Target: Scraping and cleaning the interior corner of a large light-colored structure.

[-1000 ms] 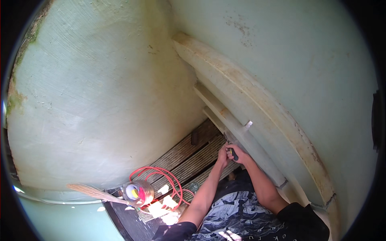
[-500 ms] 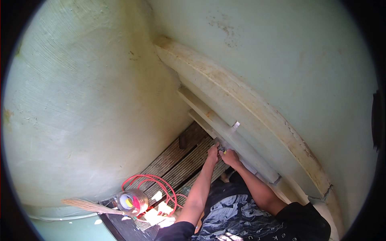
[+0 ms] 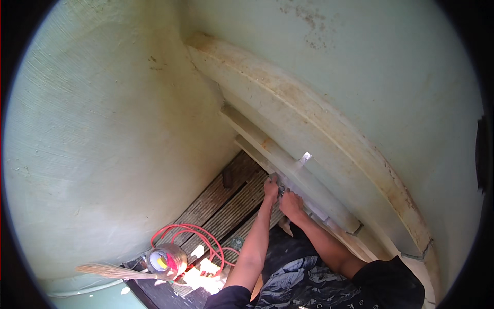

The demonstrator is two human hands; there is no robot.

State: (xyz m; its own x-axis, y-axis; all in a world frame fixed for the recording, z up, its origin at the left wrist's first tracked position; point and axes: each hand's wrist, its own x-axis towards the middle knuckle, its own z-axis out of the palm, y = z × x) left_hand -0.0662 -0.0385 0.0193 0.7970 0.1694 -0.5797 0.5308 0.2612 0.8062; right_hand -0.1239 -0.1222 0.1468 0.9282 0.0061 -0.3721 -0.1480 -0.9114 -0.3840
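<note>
My left hand (image 3: 270, 187) is closed at the edge of a pale rail low on the wall, its fingers around a small grey piece whose kind I cannot make out. Close beside it on the right, my right hand (image 3: 292, 203) is closed too. A small, dark metal part (image 3: 281, 191) shows between the two hands. What my right fingers grip is mostly hidden. A long pale rail (image 3: 288, 158) runs diagonally just beyond my hands, with a small shiny metal bracket (image 3: 305, 158) standing up from it.
A ribbed wooden plank floor (image 3: 221, 203) lies left of my arms. On it are a looped red hose (image 3: 218, 242), a clear round container (image 3: 177, 259) with coloured items and a straw broom (image 3: 103, 270). A thick curved ledge (image 3: 309, 110) crosses the wall above the rail.
The view has shifted slightly. Both hands stay together at the rail; my right hand has turned a little, and the yellow bit seen at its fingers earlier is now hidden.
</note>
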